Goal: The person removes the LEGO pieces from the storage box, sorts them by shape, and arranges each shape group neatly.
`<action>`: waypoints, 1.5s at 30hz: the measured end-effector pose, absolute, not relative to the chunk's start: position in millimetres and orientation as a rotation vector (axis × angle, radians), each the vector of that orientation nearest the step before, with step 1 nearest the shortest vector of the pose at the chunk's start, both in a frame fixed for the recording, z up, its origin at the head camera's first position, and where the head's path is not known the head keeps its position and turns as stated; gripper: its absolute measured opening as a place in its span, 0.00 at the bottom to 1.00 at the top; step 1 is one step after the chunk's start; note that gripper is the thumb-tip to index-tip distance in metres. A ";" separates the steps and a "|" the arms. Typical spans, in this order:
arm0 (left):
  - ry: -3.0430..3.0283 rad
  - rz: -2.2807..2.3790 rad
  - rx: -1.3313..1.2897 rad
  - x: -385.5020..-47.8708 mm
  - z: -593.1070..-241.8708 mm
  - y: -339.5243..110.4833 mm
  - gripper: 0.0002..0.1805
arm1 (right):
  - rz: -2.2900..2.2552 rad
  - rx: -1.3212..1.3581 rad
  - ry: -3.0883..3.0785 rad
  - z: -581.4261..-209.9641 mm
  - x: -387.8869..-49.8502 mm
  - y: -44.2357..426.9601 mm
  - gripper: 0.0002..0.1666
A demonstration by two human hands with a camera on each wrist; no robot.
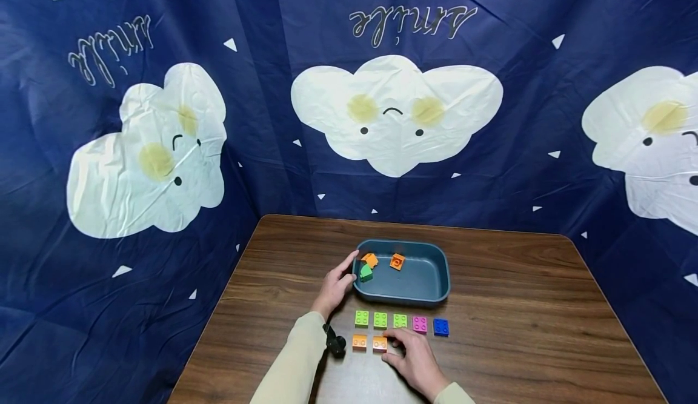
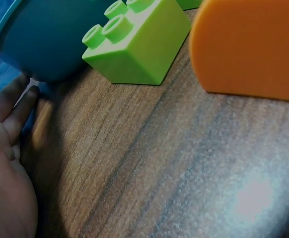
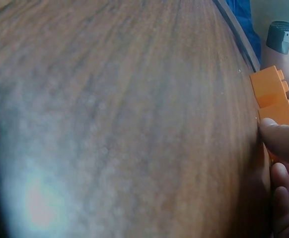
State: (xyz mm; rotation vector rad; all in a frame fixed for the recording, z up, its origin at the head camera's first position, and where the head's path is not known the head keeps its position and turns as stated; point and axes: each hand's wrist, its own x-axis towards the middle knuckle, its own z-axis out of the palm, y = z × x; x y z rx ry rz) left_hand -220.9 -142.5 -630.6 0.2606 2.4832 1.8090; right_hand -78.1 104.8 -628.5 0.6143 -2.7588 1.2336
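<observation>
The left hand [image 1: 334, 288] rests on the left rim of a dark teal bin [image 1: 401, 300], fingers extended along it. Inside the bin lie two orange blocks [image 1: 397, 261] and a green block [image 1: 366, 272]. The right hand [image 1: 415, 358] holds an orange block [image 1: 380, 344] on the table between thumb and fingers, just right of another orange block [image 1: 359, 342]. In the right wrist view the thumb [image 3: 283, 141] presses the near orange block [image 3: 278, 113]. In the left wrist view the palm [image 2: 8, 188] is beside the teal bin [image 2: 45, 44].
Behind the orange blocks runs a row: several lime blocks [image 1: 362, 318], a pink block [image 1: 419, 324] and a blue block [image 1: 441, 327]. The wooden table [image 1: 512, 295] ends at a dark blue curtain [image 1: 262, 168] with cloud prints.
</observation>
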 end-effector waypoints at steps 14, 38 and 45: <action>2.491 1.800 0.254 -220.8 -630.0 -144.1 0.36 | 1.205 0.628 -2.648 -606.1 -68.0 118.5 0.22; 2.512 1.776 0.270 -222.9 -631.1 -143.2 0.36 | 0.951 0.531 -2.702 -529.7 -171.4 153.3 0.29; 2.512 1.781 0.273 -221.9 -632.1 -142.7 0.36 | 0.900 0.481 -2.908 -530.2 -206.5 150.1 0.34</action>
